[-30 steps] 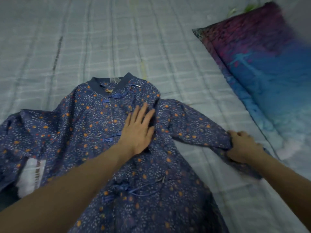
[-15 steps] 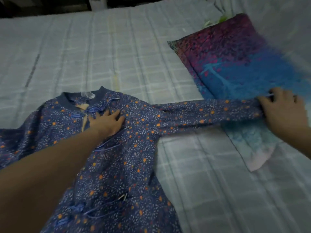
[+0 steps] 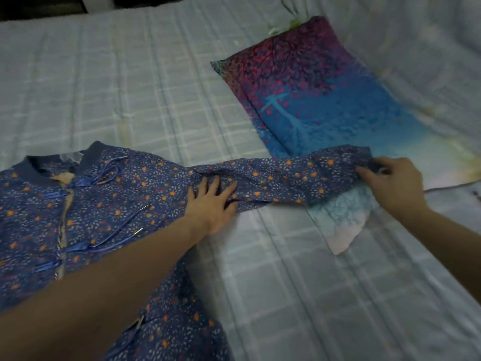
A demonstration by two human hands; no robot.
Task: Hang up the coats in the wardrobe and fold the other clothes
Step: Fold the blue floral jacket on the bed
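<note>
We press L hand (image 3: 210,201) flat at jacket (image 3: 104,204) shoulder; R hand (image 3: 393,186) pinches cuff (image 3: 364,162). Keep sleeve taut, fold straight across.

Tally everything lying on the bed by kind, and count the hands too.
Floral jackets: 1, the blue floral jacket, its sleeve stretched over the pillow's corner.
Pillows: 1, the red-and-blue pillow.
Hands: 2, the left hand flat near the shoulder seam, the right hand pinching the cuff.
Total: 4
</note>
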